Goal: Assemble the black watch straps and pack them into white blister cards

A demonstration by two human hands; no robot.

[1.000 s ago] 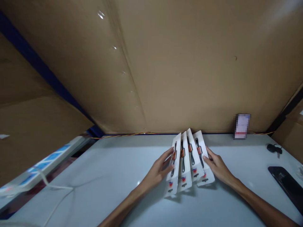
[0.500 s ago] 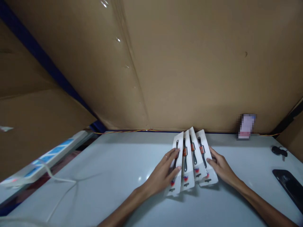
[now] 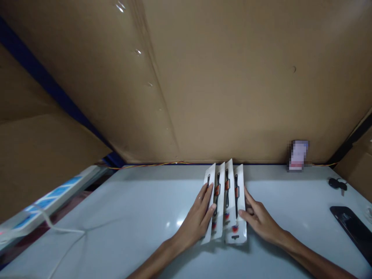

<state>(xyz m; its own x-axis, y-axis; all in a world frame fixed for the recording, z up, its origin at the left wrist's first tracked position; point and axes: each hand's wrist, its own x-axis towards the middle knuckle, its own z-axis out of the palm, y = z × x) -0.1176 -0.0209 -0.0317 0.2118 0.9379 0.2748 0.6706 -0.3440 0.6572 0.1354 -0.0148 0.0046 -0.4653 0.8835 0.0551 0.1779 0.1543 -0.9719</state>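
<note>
Several white card packs point(image 3: 229, 221) stand fanned side by side between my hands, tilted above the table. Each holds a slim black two-ended tool with an orange-red middle and has a small red and blue logo near its lower end. My left hand point(image 3: 200, 213) grips the leftmost pack, fingers over its front and covering part of the tool. At the other side, my right hand point(image 3: 258, 217) pinches the rightmost pack by its right edge, thumb in front. The inner packs are partly hidden by their neighbours.
The white table point(image 3: 139, 209) meets a brown cardboard wall point(image 3: 221, 85). A blurred-out phone-like object point(image 3: 298, 155) leans there. On the right lie a small black object point(image 3: 337, 184) and a black phone point(image 3: 353, 228). A power strip point(image 3: 49, 201) with a white cable runs along the left.
The fan of packs has narrowed, its cards now closer together and more upright. My right hand has moved left, toward my left hand. The view has shifted slightly.
</note>
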